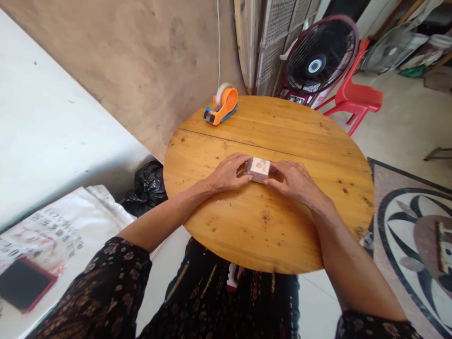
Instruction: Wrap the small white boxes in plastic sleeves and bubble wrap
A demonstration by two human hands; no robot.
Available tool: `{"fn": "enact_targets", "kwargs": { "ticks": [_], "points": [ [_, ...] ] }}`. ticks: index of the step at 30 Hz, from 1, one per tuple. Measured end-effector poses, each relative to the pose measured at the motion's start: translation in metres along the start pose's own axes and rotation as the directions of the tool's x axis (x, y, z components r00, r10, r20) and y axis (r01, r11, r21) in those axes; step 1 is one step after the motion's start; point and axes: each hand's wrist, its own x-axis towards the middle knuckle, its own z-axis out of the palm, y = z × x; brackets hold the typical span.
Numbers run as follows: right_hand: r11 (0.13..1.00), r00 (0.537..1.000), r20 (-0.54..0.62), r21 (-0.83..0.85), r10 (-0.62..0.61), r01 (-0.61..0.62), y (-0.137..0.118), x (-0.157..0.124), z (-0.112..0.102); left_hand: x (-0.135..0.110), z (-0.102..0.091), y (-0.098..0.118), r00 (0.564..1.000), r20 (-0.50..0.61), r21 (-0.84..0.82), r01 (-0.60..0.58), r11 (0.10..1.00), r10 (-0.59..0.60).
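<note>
A small pale cardboard box (259,168) with a red round mark on top rests on the round wooden table (247,226), near its middle. My left hand (228,173) grips the box's left end with curled fingers. My right hand (291,180) holds the right end, fingers closed against it. Both forearms reach in from the table's near edge.
An orange and blue tape dispenser (221,105) with a roll of tape sits at the table's far left edge. Behind the table stand a floor fan (319,59) and a red plastic chair (356,96). A black bag (148,186) and a printed white sack (52,235) lie left of the table.
</note>
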Motion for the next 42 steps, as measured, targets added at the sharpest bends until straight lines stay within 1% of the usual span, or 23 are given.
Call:
{"fn": "enact_targets", "kwargs": {
  "ticks": [4,7,10,15,17,19,22,26,32,37,40,42],
  "points": [
    [1.000,0.999,0.032,-0.021,0.005,-0.004,0.008,-0.003,-0.007,-0.001,-0.001,0.000,1.000,-0.001,-0.010,0.022,1.000,-0.022],
    [0.997,0.997,0.041,-0.046,0.068,-0.067,0.017,-0.007,-0.013,-0.002,-0.002,-0.004,1.000,-0.023,-0.037,0.019,0.999,-0.020],
    [0.993,0.994,0.045,-0.059,0.101,-0.098,0.020,-0.008,-0.016,-0.002,-0.004,-0.006,0.997,-0.073,-0.051,-0.022,0.998,0.018],
    [0.990,0.997,0.051,-0.127,0.060,-0.053,0.014,-0.007,-0.014,-0.002,-0.005,-0.004,0.975,-0.192,-0.046,-0.126,0.991,0.115],
    [0.991,0.997,0.050,-0.122,0.052,-0.045,0.013,-0.007,-0.013,-0.002,-0.004,-0.003,0.968,-0.205,-0.047,-0.160,0.986,0.147],
    [0.993,0.998,0.042,-0.112,0.054,-0.049,0.013,-0.006,-0.013,-0.002,-0.003,-0.002,0.965,-0.194,-0.049,-0.189,0.981,0.176],
    [0.995,0.998,0.004,-0.076,0.060,-0.060,0.012,-0.005,-0.011,-0.002,0.000,-0.003,0.966,-0.172,-0.046,-0.206,0.978,0.195],
    [1.000,0.998,-0.063,0.014,0.023,-0.022,0.008,-0.002,-0.006,-0.002,0.000,-0.004,0.971,-0.155,-0.038,-0.192,0.981,0.184],
    [0.998,0.997,-0.066,0.043,-0.033,0.036,0.004,-0.001,-0.004,-0.001,-0.002,-0.001,0.976,-0.134,-0.042,-0.180,0.983,0.173],
    [0.997,0.995,-0.097,0.071,-0.035,0.042,0.005,-0.001,-0.005,-0.001,-0.002,0.000,0.976,-0.126,-0.031,-0.183,0.983,0.178],
    [0.993,0.983,-0.183,0.112,-0.006,0.027,0.005,-0.001,-0.004,-0.001,-0.002,-0.001,0.975,-0.133,-0.032,-0.185,0.982,0.179],
    [0.990,0.965,-0.261,0.138,0.022,0.015,0.005,-0.001,-0.004,-0.001,-0.001,-0.001,0.975,-0.134,-0.037,-0.181,0.983,0.175]
  ]
}}
